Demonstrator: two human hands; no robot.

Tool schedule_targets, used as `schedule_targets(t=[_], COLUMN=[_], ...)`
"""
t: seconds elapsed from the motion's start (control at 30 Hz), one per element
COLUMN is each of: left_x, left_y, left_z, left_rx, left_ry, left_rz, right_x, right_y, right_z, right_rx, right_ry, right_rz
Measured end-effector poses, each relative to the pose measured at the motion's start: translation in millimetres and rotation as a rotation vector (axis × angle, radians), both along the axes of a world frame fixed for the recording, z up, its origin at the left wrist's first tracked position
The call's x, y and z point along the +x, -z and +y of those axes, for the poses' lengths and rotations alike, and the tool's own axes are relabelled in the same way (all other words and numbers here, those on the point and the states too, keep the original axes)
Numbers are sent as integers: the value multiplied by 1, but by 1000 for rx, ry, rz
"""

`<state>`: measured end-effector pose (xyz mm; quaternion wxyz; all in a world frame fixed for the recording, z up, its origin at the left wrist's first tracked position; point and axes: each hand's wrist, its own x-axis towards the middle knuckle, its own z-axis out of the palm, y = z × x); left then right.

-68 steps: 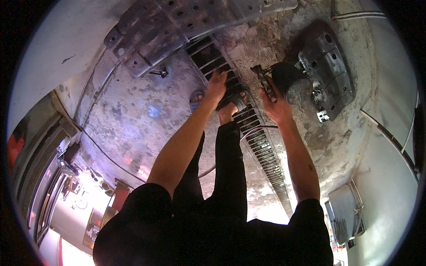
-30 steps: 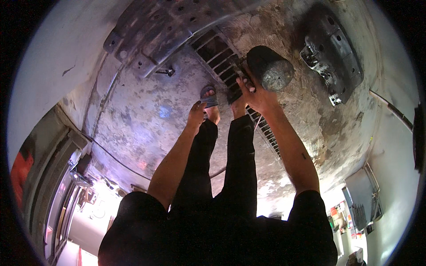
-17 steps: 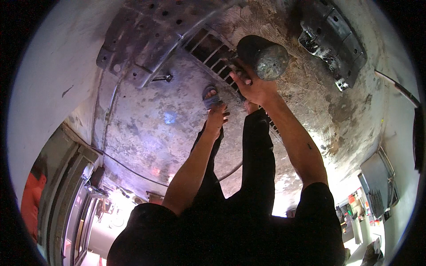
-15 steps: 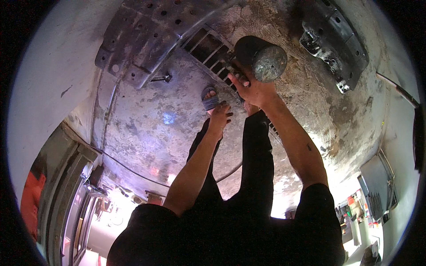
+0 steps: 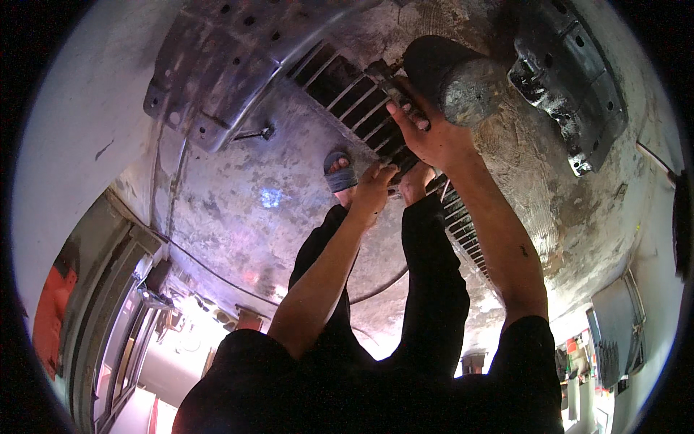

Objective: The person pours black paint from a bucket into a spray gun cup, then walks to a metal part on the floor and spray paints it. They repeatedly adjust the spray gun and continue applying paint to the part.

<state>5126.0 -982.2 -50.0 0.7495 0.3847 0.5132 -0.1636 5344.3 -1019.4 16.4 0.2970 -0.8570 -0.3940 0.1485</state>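
My right hand (image 5: 442, 141) is closed on a thick dark cylinder (image 5: 434, 65) with a worn, flat grey end, held above the floor grate (image 5: 347, 94). Its thumb lies along a dark metal piece (image 5: 405, 100) at the cylinder's left side; the other fingers are hidden behind. I cannot tell what kind of thing the cylinder is. My left hand (image 5: 372, 192) hangs lower and to the left, above my feet, with loosely bent fingers apart and nothing visible in them.
A large perforated dark metal plate (image 5: 217, 65) lies at the far left, and another dark metal panel (image 5: 571, 87) at the far right. My sandalled left foot (image 5: 338, 171) is on the stained floor beside the grate. A cable (image 5: 210, 275) crosses behind me.
The view has shifted forward, and my right foot now shows more. My right hand and the cylinder have moved slightly up and right in view; my left hand has risen a little to the right.
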Motion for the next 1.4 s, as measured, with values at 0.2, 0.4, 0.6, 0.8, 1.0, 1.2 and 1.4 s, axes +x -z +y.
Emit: schedule_targets(t=[0.2,0.4,0.6,0.8,1.0,1.2,1.4], left_x=[13,32,22,12,12,21,20], left_y=[-13,-41,-64,-5,36,46,52], left_z=[23,47,60,77,101,117,107], left_rx=[36,35,183,335,675,683,621], left_ry=[-17,-98,-13,462,1219,1508,1716], left_rz=[6,-18,5,-29,-278,-298,-381], right_x=[17,33,41,9,-21,-29,-20], right_y=[15,26,28,23,28,46,63], right_z=[-2,-6,-10,-17,-15,-16,-24], right_rx=[-25,-98,32,9,27,97,138], right_ry=[38,108,83,-27,-151,-217,-29], right_rz=[29,-16,66,329,236,76,92])
